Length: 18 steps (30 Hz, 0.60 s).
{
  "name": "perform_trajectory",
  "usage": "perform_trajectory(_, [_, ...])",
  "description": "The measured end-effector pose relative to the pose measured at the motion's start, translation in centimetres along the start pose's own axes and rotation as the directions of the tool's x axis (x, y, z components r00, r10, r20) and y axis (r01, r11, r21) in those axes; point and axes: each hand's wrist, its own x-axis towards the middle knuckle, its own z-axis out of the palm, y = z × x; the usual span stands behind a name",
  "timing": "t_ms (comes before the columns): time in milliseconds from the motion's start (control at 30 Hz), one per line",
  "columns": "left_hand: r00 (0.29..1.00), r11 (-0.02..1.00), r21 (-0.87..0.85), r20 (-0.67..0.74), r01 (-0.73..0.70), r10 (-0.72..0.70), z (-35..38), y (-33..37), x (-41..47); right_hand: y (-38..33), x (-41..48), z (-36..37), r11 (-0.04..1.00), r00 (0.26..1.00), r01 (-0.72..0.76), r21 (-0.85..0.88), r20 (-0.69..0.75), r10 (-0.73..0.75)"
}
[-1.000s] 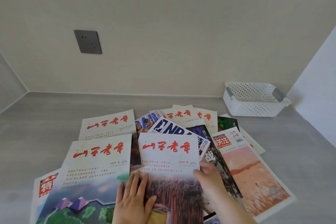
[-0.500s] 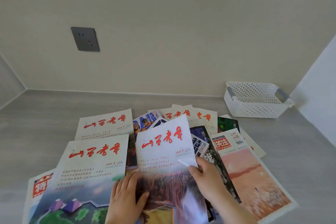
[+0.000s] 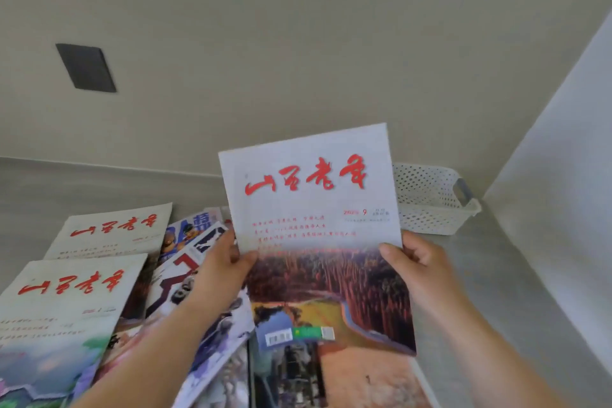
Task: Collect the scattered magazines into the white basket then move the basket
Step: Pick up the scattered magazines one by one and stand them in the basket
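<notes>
My left hand (image 3: 221, 267) and right hand (image 3: 418, 267) each pinch a side edge of one white-covered magazine with red brush lettering and a red forest photograph (image 3: 318, 235), thumbs on the cover, holding it raised and nearly upright above the pile. Below and to the left, the remaining glossy magazines (image 3: 99, 275) lie fanned and overlapping on the pale grey wood-grain floor (image 3: 490, 291). Behind the raised cover's right edge, the white perforated plastic basket with grey handles (image 3: 433, 202) sits in the corner, against the beige wall (image 3: 298, 43). A dark grey square socket plate (image 3: 86, 67) is set in that wall, upper left.
</notes>
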Motion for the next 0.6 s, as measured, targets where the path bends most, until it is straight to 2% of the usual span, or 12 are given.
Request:
perform_trajectory(100, [0.995,0.994,-0.044,0.006,-0.099,0.1,3.3,4.7,2.0,0.2,3.2,-5.1,0.999,0.997,0.043,0.017,-0.059,-0.042])
perform_trajectory(200, [0.98,0.977,-0.079,0.011,-0.199,0.201,6.9,9.6,4.7,0.2,7.0,-9.6,0.993,0.983,0.102,-0.06,-0.145,-0.11])
perform_trajectory(333, [0.951,0.946,-0.103,-0.051,-0.309,0.305,12.2,15.1,9.5,0.6,12.4,-15.2,0.98,0.948,0.137,-0.145,-0.268,-0.172])
perform_trajectory(467, [0.948,0.941,-0.114,-0.014,-0.318,0.318,17.5,18.3,14.4,2.8,17.4,-19.4,0.972,0.914,0.065,-0.228,-0.377,-0.149])
perform_trajectory(600, [0.958,0.956,-0.069,0.0,-0.285,0.286,21.2,18.7,18.7,5.9,21.7,-20.7,0.974,0.912,-0.014,-0.224,-0.402,-0.08])
